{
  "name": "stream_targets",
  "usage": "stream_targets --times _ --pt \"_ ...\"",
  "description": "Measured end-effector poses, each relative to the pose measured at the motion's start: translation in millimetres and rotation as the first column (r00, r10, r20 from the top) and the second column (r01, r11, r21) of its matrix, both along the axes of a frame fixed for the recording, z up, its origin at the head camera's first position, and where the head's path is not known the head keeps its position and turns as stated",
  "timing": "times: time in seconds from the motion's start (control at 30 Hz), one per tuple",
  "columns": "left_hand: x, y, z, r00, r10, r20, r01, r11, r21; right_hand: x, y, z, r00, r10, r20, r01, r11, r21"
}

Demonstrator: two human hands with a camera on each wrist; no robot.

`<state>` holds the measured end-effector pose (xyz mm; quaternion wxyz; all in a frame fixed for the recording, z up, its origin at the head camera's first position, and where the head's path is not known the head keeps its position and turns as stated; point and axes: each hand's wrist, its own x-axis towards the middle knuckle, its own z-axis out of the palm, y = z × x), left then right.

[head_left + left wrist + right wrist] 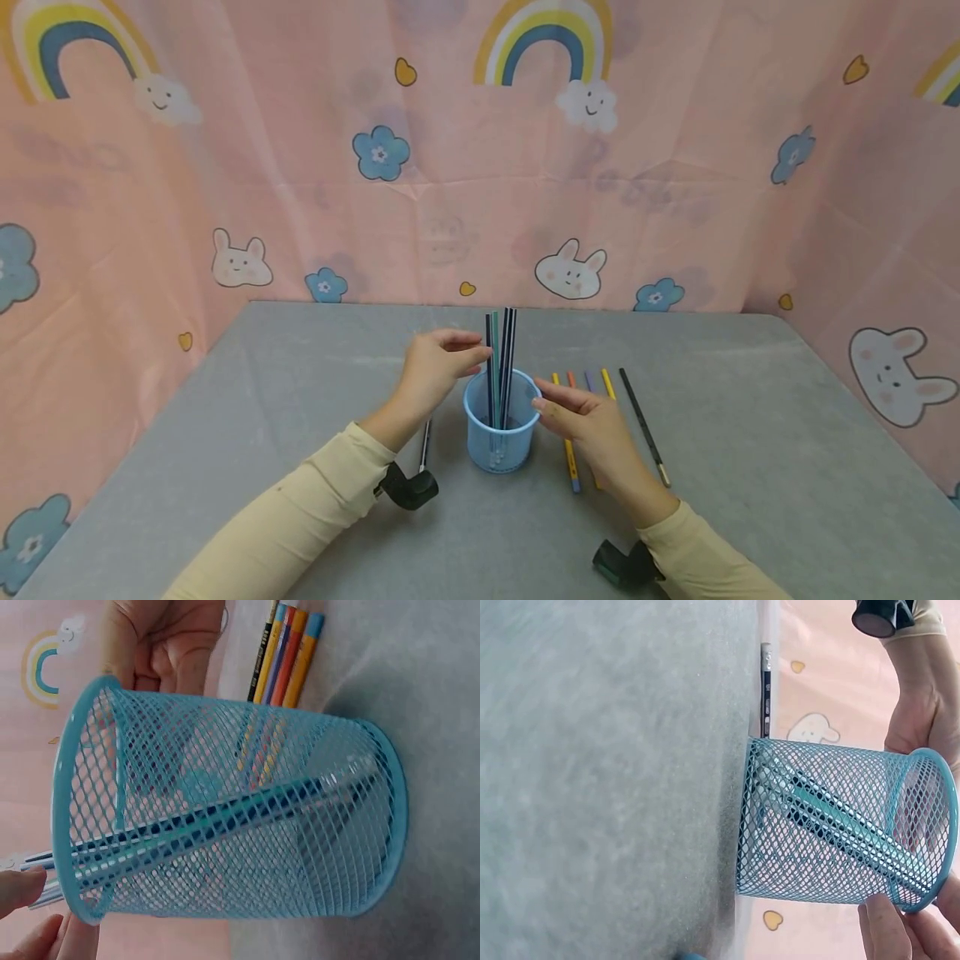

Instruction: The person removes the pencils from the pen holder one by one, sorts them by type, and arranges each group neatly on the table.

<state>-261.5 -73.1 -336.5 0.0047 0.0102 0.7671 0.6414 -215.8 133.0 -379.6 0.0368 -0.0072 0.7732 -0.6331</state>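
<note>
A light blue mesh pencil cup (477,450) stands upright on the grey table. Several dark pencils and a teal one (496,333) lean inside it, their upper ends above the rim. My left hand (442,367) pinches at the upper part of these pencils, thumb and fingers on either side of their ends in the left wrist view. From the other side, my right hand (588,425) grips the cup's rim between thumb and fingers. In the right wrist view, the pencils (847,832) show slanting through the mesh, and the right fingers (889,930) lie against the cup near its rim.
Yellow, orange and purple pencils (570,467) lie right of the cup, partly behind my right hand. Farther right lies a black pencil (643,425). Another dark pencil (426,446) rests left of the cup by my left wrist. A pink patterned curtain (450,208) hangs behind the table.
</note>
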Motion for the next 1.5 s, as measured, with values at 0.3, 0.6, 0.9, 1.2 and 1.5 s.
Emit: stream_targets --times 0.3,0.6,0.9,1.2,1.5 --pt "-3.6 3.3 -1.7 1.0 0.007 0.0 -0.007 0.999 0.038 -0.7 0.6 0.2 1.0 0.008 -0.003 -0.008 1.0 -0.005" --pt "-4.5 5.6 0.9 1.0 -0.002 0.011 0.001 0.998 0.056 -1.5 -0.5 0.6 1.0 0.009 -0.013 -0.009 1.0 -0.003" --pt "-9.0 8.0 -3.0 1.0 -0.004 -0.015 0.004 1.0 0.012 -3.7 0.6 1.3 1.0 0.009 -0.024 -0.009 1.0 0.0" --pt "-7.4 8.5 -1.7 0.999 0.022 -0.039 -0.021 1.0 0.015 -1.9 0.2 3.5 1.0 0.006 -0.011 -0.006 1.0 -0.001" --pt "-1.7 1.8 8.3 0.996 -0.025 -0.089 0.022 0.999 -0.03 0.2 -1.2 2.7 1.0 -0.005 -0.002 0.005 1.0 -0.008"
